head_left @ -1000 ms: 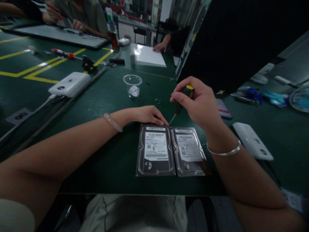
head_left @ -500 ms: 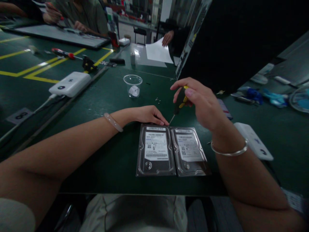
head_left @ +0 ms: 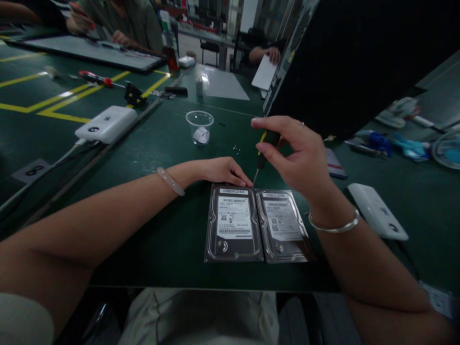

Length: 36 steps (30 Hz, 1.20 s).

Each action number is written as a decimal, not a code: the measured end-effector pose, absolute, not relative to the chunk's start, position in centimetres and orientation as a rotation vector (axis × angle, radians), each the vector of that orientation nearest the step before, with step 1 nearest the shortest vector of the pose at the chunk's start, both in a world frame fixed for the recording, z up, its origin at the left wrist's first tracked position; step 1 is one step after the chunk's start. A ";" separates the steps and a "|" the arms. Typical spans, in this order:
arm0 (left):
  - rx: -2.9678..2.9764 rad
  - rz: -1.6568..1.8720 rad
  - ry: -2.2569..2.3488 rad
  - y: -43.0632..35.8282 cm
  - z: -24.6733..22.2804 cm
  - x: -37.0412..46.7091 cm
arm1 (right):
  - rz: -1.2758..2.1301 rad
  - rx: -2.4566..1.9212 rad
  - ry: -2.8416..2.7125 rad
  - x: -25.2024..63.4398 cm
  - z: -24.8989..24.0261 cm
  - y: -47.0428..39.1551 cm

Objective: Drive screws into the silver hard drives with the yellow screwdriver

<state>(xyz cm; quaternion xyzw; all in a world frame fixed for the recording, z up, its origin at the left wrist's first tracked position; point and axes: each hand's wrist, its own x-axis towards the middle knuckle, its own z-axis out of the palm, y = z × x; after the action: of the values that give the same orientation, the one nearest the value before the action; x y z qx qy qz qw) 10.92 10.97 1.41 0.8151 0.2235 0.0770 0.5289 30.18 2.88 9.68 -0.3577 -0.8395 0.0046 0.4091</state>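
Two hard drives with white labels lie side by side on the green table, the left drive and the right drive. My left hand rests at the top edge of the left drive, its fingers together and touching the top right corner; whether they pinch anything is too small to tell. In my right hand is a screwdriver with a black and yellow handle, held upright and slightly tilted. Its tip meets the left drive's top right corner, beside my left fingertips.
Beyond the drives are small screws and a clear plastic cup with white paper inside. White boxes flank my arms, one at left and one at right. A large black panel rises at back right. Other people sit across the table.
My right hand's fingers have shifted round the screwdriver handle, which now stands more upright. My left hand stays at the drive. Across the table, a person's hand has lifted a white sheet to the right.
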 end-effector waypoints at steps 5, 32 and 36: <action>1.952 0.175 0.534 10.9 1.5 10.9 | 0.115 -0.907 -2.136 30.4 10.3 2.5; 1.962 0.186 0.505 11.0 1.5 10.9 | 0.257 -0.949 -2.136 31.3 11.4 2.1; 1.973 0.182 0.504 11.0 1.5 10.8 | 0.281 -0.917 -2.147 31.0 11.6 1.9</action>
<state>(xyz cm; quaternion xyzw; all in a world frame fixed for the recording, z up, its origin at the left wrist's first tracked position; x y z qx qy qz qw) 10.84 10.96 1.50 0.8234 0.2105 0.0760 0.5215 31.00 1.95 11.60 -0.3598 -0.8427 0.1102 0.3850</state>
